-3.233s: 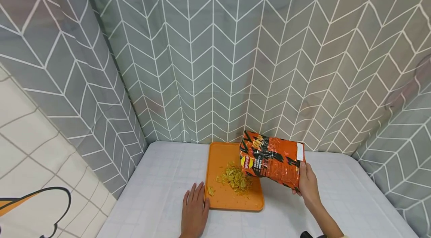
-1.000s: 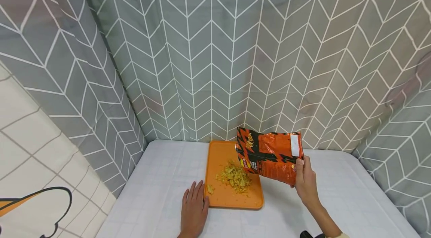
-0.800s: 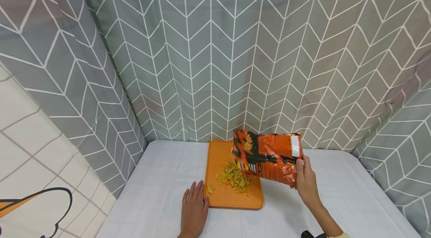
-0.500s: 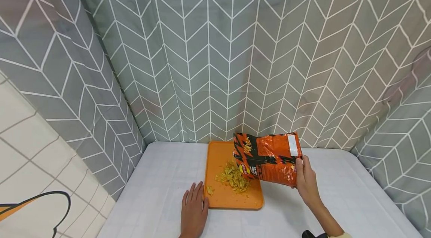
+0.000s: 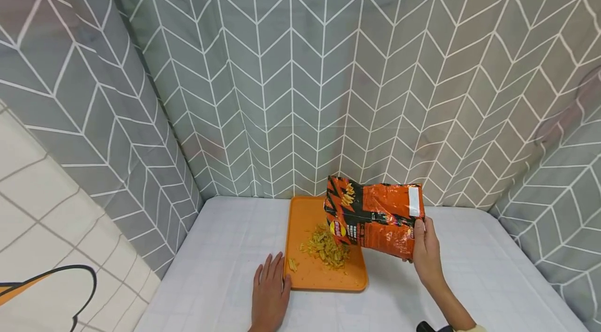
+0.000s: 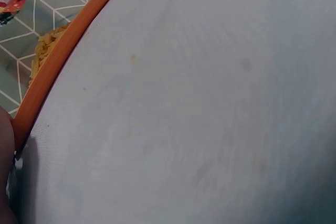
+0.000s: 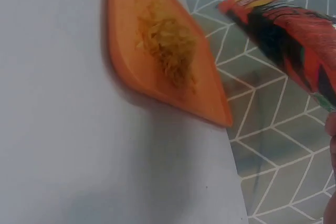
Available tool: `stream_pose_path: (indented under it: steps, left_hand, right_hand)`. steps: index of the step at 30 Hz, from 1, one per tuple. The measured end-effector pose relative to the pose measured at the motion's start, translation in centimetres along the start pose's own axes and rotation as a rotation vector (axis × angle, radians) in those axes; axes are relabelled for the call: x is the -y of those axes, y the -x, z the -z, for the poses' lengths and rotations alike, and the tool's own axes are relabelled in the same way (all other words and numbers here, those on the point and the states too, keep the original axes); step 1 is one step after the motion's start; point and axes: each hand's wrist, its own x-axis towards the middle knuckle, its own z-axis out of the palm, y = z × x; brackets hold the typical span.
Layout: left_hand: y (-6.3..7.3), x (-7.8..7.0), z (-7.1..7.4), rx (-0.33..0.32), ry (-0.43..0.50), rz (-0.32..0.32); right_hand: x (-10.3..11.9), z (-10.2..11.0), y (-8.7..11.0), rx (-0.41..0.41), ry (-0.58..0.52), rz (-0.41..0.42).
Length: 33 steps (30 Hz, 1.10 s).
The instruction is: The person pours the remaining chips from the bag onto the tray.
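Note:
My right hand (image 5: 427, 255) grips the right end of an orange and black chip bag (image 5: 375, 220), thumb on the near face. The bag is held sideways above the right side of an orange tray (image 5: 324, 282), its far end over the food. A heap of yellow chip pieces (image 5: 324, 248) lies on the tray, with a smaller clump (image 5: 293, 264) near the left rim. My left hand (image 5: 269, 293) rests flat on the table, fingers straight, thumb side against the tray's left edge. In the right wrist view the bag (image 7: 294, 40) hangs clear of the tray (image 7: 126, 40).
A white cloth covers the table (image 5: 220, 248). Behind it hangs a grey curtain (image 5: 305, 86) with white chevron lines, and it also closes off the sides. At lower left is a white grid-patterned sheet (image 5: 51, 206).
The bag's left end has shifted slightly left and bobbed up and down while my right hand kept its grip. My left hand and the tray have stayed in place.

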Motion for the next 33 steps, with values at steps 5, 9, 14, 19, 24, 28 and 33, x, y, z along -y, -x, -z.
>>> stream_pose_path:
  steps: [5, 9, 14, 19, 24, 28, 33]
  left_hand:
    - [0.0, -0.04, 0.0, 0.001, 0.006, -0.002]
    - [-0.04, -0.03, -0.08, -0.004, 0.004, -0.003]
    - [0.0, 0.03, -0.11, 0.005, -0.006, 0.0]
    - [-0.05, 0.09, -0.27, 0.0, -0.003, -0.002]
    - [-0.04, 0.15, -0.24, -0.012, -0.01, -0.01]
    - [0.02, 0.2, -0.18, -0.02, -0.015, -0.013]
    - [0.09, 0.21, -0.17, -0.03, -0.018, -0.026]
  right_hand:
    - [-0.14, 0.1, -0.01, 0.026, 0.042, 0.034]
    - [-0.16, 0.21, -0.24, 0.0, 0.014, -0.02]
    - [-0.41, 0.29, -0.48, -0.025, -0.016, -0.079]
    - [-0.54, 0.36, -0.29, 0.012, 0.034, -0.072]
    - [-0.31, 0.43, -0.62, -0.07, -0.061, -0.153]
    - [-0.43, 0.36, -0.67, -0.033, -0.021, -0.116]
    - [-0.46, 0.33, -0.58, -0.018, 0.041, -0.085]
